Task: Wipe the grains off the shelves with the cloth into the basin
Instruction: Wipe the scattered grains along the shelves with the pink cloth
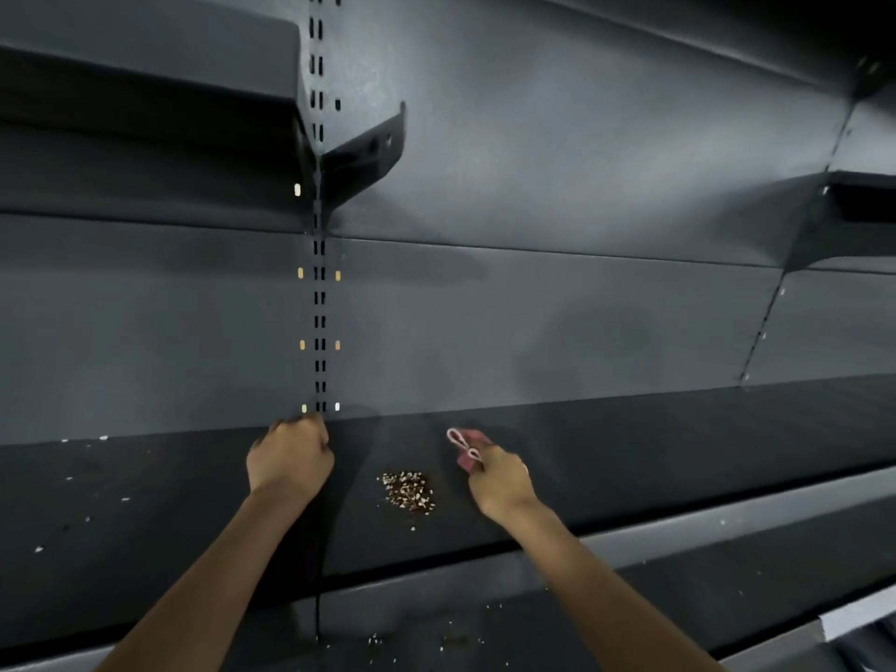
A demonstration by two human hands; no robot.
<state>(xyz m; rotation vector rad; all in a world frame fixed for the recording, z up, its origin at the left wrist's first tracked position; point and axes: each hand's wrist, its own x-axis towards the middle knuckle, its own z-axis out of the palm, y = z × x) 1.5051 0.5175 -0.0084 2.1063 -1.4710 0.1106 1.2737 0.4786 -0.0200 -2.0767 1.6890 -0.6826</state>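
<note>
Grains (406, 492) sit in a small pile on the shelf (679, 443), btwn my hands. R hand (499, 477) pinches the pink cloth (466, 447); L hand (289, 459) is curled, holds nothing I can see. No basin in view. Best to sweep slow, cloth flat, twd the edge.

Single head-worn view, looking forward and slightly down from close in front of the dark shelf (630, 453), back panel (582, 186) filling the upper frame, both forearms entering from below.
</note>
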